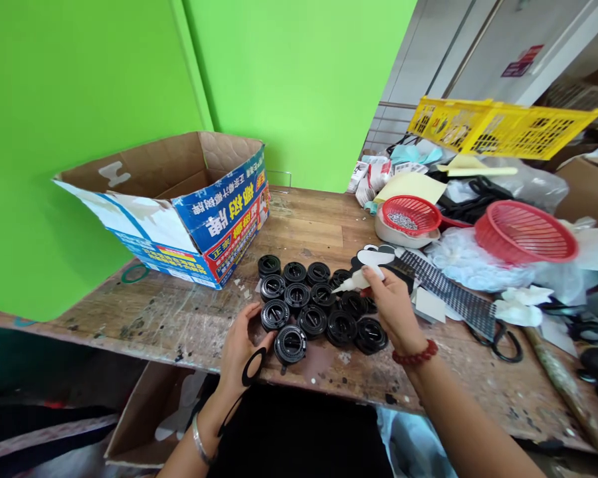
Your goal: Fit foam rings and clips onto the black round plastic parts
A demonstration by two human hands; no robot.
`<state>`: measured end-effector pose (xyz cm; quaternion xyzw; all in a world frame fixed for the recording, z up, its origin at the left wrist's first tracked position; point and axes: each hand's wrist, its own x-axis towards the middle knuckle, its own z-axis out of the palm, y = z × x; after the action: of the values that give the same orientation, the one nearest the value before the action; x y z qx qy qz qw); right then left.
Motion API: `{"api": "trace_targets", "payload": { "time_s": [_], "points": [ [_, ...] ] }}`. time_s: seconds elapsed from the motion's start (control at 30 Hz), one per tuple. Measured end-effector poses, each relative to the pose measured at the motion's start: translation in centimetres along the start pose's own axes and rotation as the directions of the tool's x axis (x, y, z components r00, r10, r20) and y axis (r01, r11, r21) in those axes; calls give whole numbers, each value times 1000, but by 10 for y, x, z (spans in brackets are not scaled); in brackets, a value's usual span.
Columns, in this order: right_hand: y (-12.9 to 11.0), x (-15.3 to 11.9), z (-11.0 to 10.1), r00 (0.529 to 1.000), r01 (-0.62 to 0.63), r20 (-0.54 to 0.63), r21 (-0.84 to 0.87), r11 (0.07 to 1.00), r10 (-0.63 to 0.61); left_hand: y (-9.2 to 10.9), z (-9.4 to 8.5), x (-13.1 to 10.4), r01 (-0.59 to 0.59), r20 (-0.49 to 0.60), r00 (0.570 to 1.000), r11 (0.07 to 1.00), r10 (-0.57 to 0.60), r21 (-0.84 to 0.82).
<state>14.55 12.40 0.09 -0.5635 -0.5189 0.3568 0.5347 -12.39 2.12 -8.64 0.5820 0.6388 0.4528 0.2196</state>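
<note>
Several black round plastic parts (297, 296) with dial-like tops stand close together in rows on the wooden table. My left hand (240, 342) is at their left front side, thumb and fingers apart, curved beside one black part (275, 315). Whether it touches that part I cannot tell. A flat black ring (254, 367) lies against the base of my left thumb. In my right hand (393, 305) is a small white squeeze bottle (359, 279). Its narrow nozzle points left, over the parts in the middle of the group.
A large open cardboard box (219, 222) stands at the back left. To the right are a red basket (528, 232), a smaller red sieve (412, 214) with small pieces, a black textured strip (451, 292), scissors (509, 344) and a stick (561, 375). Green panels rise behind the worn table (323, 229).
</note>
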Motion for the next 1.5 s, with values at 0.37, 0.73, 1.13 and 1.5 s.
{"api": "trace_targets", "payload": {
  "time_s": [0.37,0.73,1.13,1.5],
  "points": [
    [21,0,-49,994,-8,-107,8,1000,9,-8,3,0,-13,-25,1000,999,14,30],
    [16,-23,-62,998,25,-41,-264,964,-37,-9,1,1,-27,-7,1000,998,28,63],
    [15,-27,-46,993,114,1,-327,938,-120,-8,1,0,-13,-7,1000,999,13,39],
    [6,-21,-17,949,305,51,-399,865,-311,-10,3,0,-7,-19,1000,999,8,33]
  ]
}}
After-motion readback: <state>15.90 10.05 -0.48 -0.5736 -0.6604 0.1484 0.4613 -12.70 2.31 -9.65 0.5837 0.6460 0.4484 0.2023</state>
